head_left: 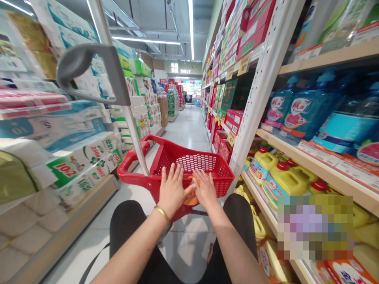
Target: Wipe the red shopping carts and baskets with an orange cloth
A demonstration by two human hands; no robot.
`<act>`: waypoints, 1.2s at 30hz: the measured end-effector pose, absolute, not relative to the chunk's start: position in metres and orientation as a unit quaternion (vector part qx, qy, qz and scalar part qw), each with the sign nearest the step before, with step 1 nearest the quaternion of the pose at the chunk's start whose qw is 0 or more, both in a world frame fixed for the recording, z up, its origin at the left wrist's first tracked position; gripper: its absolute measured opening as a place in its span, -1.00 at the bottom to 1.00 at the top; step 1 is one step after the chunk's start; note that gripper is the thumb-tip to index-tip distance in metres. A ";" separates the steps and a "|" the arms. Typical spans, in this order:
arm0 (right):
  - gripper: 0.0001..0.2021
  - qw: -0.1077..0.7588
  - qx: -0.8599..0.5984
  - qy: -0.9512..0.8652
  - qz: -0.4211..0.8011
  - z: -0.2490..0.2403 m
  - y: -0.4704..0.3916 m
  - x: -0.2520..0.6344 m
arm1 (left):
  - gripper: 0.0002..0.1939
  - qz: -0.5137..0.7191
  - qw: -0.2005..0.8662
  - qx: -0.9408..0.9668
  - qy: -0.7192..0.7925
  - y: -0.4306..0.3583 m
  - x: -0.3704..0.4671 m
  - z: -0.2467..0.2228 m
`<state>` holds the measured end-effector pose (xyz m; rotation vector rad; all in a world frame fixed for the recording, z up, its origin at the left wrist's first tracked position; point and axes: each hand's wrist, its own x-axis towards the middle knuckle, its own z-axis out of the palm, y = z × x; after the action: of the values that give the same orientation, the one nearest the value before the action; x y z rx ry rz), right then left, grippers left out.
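A red rolling shopping basket (177, 177) with perforated walls stands in front of my knees. My left hand (172, 190) lies against its near side, fingers stretched and apart, its thumb reaching toward my right hand. My right hand (205, 189) is at the same wall, over an orange cloth (191, 198) that shows between the two hands. Part of the cloth is hidden under the right palm. Rising from the basket's left side is a metal pole with a grey pull handle (121, 75). The visible inside of the basket shows only its red floor and walls.
Shelves on the right carry blue pump bottles (304, 110) and yellow detergent jugs (280, 179); a white perforated upright (251, 90) stands close by. Stacked tissue packs (85, 165) line the left. The tiled aisle floor (188, 126) runs ahead between them.
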<state>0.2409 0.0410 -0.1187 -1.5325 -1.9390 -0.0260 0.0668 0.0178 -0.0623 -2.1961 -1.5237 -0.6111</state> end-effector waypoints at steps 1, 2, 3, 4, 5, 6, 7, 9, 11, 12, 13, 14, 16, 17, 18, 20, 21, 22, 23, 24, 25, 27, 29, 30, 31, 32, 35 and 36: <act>-0.47 0.327 -0.610 -0.721 -0.003 -0.119 0.042 0.252 | -0.16 -0.217 0.190 -0.789 -0.543 0.019 0.072 -0.065; -0.47 0.326 -0.644 -0.692 0.002 -0.119 0.044 0.267 | -0.16 -0.218 0.181 -0.790 -0.544 0.021 0.076 -0.068; -0.45 0.326 -0.678 -0.659 0.004 -0.119 0.047 0.283 | -0.17 -0.220 0.176 -0.790 -0.544 0.022 0.079 -0.070; -0.43 0.327 -0.708 -0.627 0.004 -0.119 0.051 0.298 | -0.19 -0.222 0.172 -0.791 -0.544 0.023 0.081 -0.073; -0.41 0.328 -0.729 -0.601 0.002 -0.120 0.054 0.310 | -0.21 -0.223 0.170 -0.792 -0.542 0.023 0.082 -0.075; -0.38 0.330 -0.740 -0.585 -0.001 -0.120 0.056 0.316 | -0.22 -0.224 0.170 -0.794 -0.540 0.023 0.082 -0.076; -0.37 0.331 -0.743 -0.581 -0.003 -0.120 0.057 0.316 | -0.22 -0.223 0.170 -0.796 -0.537 0.023 0.082 -0.077; -0.40 0.329 -0.727 -0.603 -0.004 -0.120 0.056 0.299 | -0.23 -0.223 0.169 -0.797 -0.535 0.023 0.081 -0.078; -0.45 0.327 -0.671 -0.665 -0.007 -0.121 0.049 0.270 | -0.25 -0.224 0.169 -0.797 -0.535 0.023 0.079 -0.079; -0.47 0.328 -0.636 -0.699 -0.006 -0.122 0.045 0.257 | -0.27 -0.225 0.170 -0.797 -0.534 0.023 0.078 -0.079; -0.48 0.330 -0.605 -0.725 -0.005 -0.123 0.041 0.249 | -0.29 -0.225 0.170 -0.797 -0.534 0.022 0.076 -0.079; -0.48 0.333 -0.585 -0.740 -0.003 -0.124 0.038 0.245 | -0.30 -0.225 0.171 -0.797 -0.534 0.022 0.074 -0.079; -0.47 0.341 -0.591 -0.732 0.002 -0.126 0.036 0.255 | -0.29 -0.223 0.171 -0.797 -0.534 0.021 0.071 -0.078; -0.47 0.345 -0.614 -0.710 0.004 -0.127 0.036 0.267 | -0.28 -0.223 0.170 -0.798 -0.533 0.020 0.069 -0.077; -0.46 0.349 -0.644 -0.681 0.006 -0.129 0.038 0.281 | -0.28 -0.223 0.169 -0.798 -0.533 0.019 0.068 -0.076; -0.43 0.356 -0.699 -0.620 0.011 -0.130 0.044 0.307 | -0.29 -0.226 0.168 -0.800 -0.530 0.019 0.067 -0.075; -0.41 0.358 -0.717 -0.599 0.013 -0.131 0.047 0.314 | -0.29 -0.227 0.168 -0.801 -0.528 0.018 0.067 -0.075; -0.41 0.359 -0.726 -0.586 0.014 -0.131 0.049 0.316 | -0.29 -0.229 0.168 -0.802 -0.526 0.019 0.067 -0.075; -0.41 0.359 -0.725 -0.587 0.013 -0.130 0.050 0.312 | -0.29 -0.230 0.168 -0.803 -0.524 0.019 0.068 -0.075; -0.42 0.358 -0.715 -0.600 0.009 -0.130 0.050 0.303 | -0.29 -0.230 0.166 -0.804 -0.523 0.019 0.068 -0.076; -0.43 0.356 -0.698 -0.621 0.003 -0.129 0.049 0.290 | -0.28 -0.229 0.165 -0.805 -0.522 0.019 0.068 -0.076; -0.45 0.351 -0.652 -0.672 -0.013 -0.128 0.045 0.263 | -0.28 -0.228 0.164 -0.806 -0.521 0.020 0.068 -0.077; -0.45 0.345 -0.619 -0.705 -0.024 -0.126 0.042 0.248 | -0.28 -0.225 0.166 -0.808 -0.519 0.020 0.066 -0.077; -0.45 0.342 -0.618 -0.707 -0.025 -0.126 0.041 0.248 | -0.28 -0.225 0.168 -0.808 -0.519 0.019 0.065 -0.078; -0.44 0.340 -0.628 -0.700 -0.024 -0.126 0.042 0.255 | -0.28 -0.224 0.169 -0.807 -0.519 0.019 0.064 -0.078; -0.43 0.335 -0.648 -0.683 -0.020 -0.126 0.044 0.266 | -0.28 -0.224 0.170 -0.807 -0.520 0.019 0.063 -0.078; -0.40 0.320 -0.726 -0.608 -0.002 -0.127 0.052 0.311 | -0.27 -0.225 0.170 -0.806 -0.520 0.019 0.063 -0.079; -0.39 0.316 -0.746 -0.586 0.003 -0.127 0.054 0.322 | -0.27 -0.226 0.169 -0.807 -0.519 0.019 0.063 -0.079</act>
<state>0.3218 0.0543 -0.1269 -1.9645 -1.5441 0.0067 0.0633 0.0187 -0.0792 -2.2930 -1.4753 -0.6422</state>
